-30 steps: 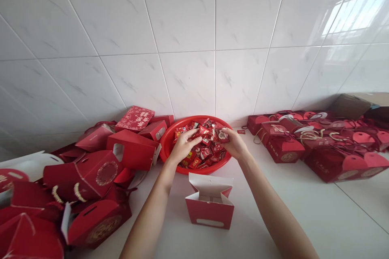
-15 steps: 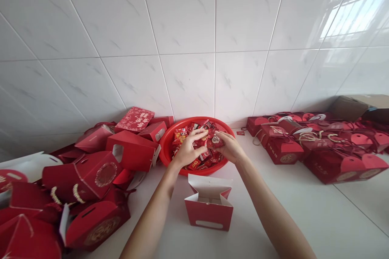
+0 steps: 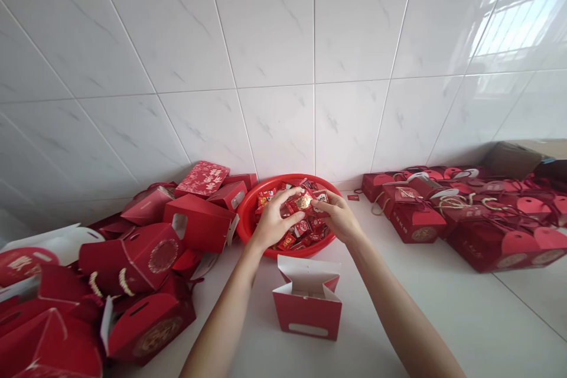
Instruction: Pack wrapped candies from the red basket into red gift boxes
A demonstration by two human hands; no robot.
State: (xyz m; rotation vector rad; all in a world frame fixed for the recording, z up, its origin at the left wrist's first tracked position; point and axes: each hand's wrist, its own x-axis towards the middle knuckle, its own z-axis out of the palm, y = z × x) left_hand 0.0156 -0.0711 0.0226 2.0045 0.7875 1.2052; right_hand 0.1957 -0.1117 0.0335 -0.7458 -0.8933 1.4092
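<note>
A red plastic basket [image 3: 243, 225] holds a heap of small wrapped candies [image 3: 302, 228], mostly in red wrappers. Both hands are over it. My left hand [image 3: 273, 220] curls its thumb and fingers round a wrapped candy with a shiny gold and red wrapper [image 3: 304, 200]. Just right of it, my right hand [image 3: 339, 217] pinches a red wrapped candy [image 3: 321, 196] between thumb and fingers. How many pieces each hand has is hidden by the fingers. Between my forearms stands a red gift box [image 3: 309, 314], its top open and white inside.
Red gift boxes [image 3: 137, 260] lie piled loosely on the left. On the right, rows of closed red boxes with cord handles [image 3: 419, 221] stand on the white surface. Behind them is a brown cardboard box [image 3: 516, 159]. A tiled wall [image 3: 277, 124] rises behind the basket.
My hands have drawn closer together over the basket, and a gold and red candy now shows between them. The view has shifted slightly; the open box stays put.
</note>
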